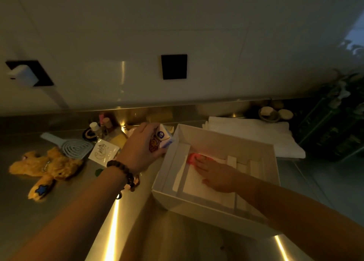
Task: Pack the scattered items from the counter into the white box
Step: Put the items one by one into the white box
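Note:
The white box [269,162] stands open on the steel counter, right of centre, with white card dividers inside. My right hand [214,174] lies flat inside it, fingers stretched onto a small pink item [192,158] on the box floor. My left hand [140,148] grips a small white pack with blue and orange print [162,137], held just outside the box's left wall. Left of the box lie a yellow plush toy [45,168], a pale blue hairbrush [73,146], a white card with a line drawing [103,152] and small bottles [98,128].
A folded white towel [256,134] lies behind the box, with small dishes [272,113] beyond it. A dark patterned bag with a plant [334,122] stands at the far right. The tiled wall carries black sockets [174,66].

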Available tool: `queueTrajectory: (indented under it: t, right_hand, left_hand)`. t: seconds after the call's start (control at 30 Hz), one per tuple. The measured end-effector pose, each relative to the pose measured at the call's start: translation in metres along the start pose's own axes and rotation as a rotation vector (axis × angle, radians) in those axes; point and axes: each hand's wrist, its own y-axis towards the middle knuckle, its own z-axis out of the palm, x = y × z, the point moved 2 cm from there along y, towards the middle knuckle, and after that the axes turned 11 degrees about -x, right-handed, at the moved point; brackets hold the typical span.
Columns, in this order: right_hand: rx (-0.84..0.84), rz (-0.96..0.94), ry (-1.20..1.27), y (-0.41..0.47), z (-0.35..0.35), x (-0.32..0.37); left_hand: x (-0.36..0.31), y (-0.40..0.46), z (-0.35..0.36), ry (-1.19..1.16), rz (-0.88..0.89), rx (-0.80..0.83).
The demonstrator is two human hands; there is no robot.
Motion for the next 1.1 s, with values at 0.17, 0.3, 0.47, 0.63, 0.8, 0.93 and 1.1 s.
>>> queueTrajectory:
  t: [0.17,0.3,0.47,0.63,0.8,0.93,1.1]
  right_hand:
    - [0.02,0.036,-0.025,0.012,-0.005,-0.003]
    - [-0.066,0.029,0.195,0.004,-0.032,0.008]
    - [-0.527,0.434,1.232,-0.015,-0.11,0.022]
    - [-0.551,0.41,1.214,-0.025,-0.134,0.028]
    - [-0.504,0.567,1.2,-0.03,-0.101,0.011]
    - [-0.345,0.686,0.994,-0.03,-0.057,0.002]
    - [-0.311,0.544,0.906,-0.013,-0.032,0.021]
  left_hand:
    - [-0.005,0.005,-0.002,-0.015,0.054,0.028]
    - [-0.017,0.013,-0.003,-0.036,0.144,0.034]
    - [-0.045,0.023,0.005,-0.076,0.271,0.134]
    - [-0.068,0.022,0.021,-0.077,0.347,0.241]
    - [-0.053,0.014,0.019,-0.031,0.261,0.217]
    - [-0.018,0.002,0.003,0.029,0.054,0.076]
    - [0.017,-0.028,-0.002,-0.016,-0.099,0.05]
